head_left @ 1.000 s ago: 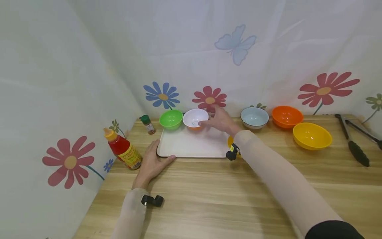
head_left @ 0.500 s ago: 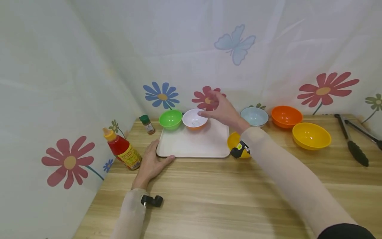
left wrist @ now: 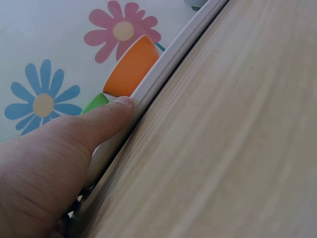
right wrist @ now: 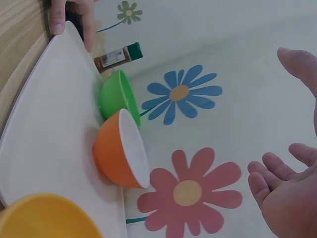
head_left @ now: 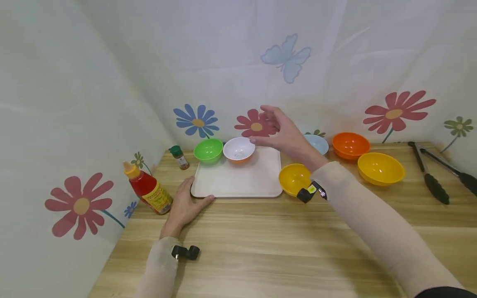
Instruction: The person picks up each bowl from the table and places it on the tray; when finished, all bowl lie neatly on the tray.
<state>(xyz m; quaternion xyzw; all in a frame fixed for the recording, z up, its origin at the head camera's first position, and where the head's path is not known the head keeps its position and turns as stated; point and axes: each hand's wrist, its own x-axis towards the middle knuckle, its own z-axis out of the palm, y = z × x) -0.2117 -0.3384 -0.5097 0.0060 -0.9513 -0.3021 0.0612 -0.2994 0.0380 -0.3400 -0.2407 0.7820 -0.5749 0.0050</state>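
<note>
A white rectangular tray point(head_left: 238, 182) lies on the wooden table, an orange bowl with a white inside point(head_left: 239, 150) and a green bowl point(head_left: 208, 150) at its back edge. My left hand point(head_left: 184, 209) rests at the tray's front left corner, fingers along the left side and thumb along the front edge. In the left wrist view the thumb point(left wrist: 111, 119) lies straight against the tray's rim. Raised above the tray's back right part, my right hand point(head_left: 285, 132) holds nothing, its fingers loosely bent and apart from the thumb. A yellow bowl point(head_left: 294, 179) stands just right of the tray.
Left of my left hand is a red sauce bottle point(head_left: 149, 188), with a green-capped spice jar point(head_left: 179, 157) behind it. Farther right are a light blue bowl point(head_left: 317, 143), an orange bowl point(head_left: 350, 145), another yellow bowl point(head_left: 381, 169) and black tongs point(head_left: 434, 184). A flowered cloth point(head_left: 223, 62) hangs behind.
My right hand has drawn up and right, away from the white-lined orange bowl, which stays on the tray. The yellow bowl beside the tray shows more now. My left hand has kept its place.
</note>
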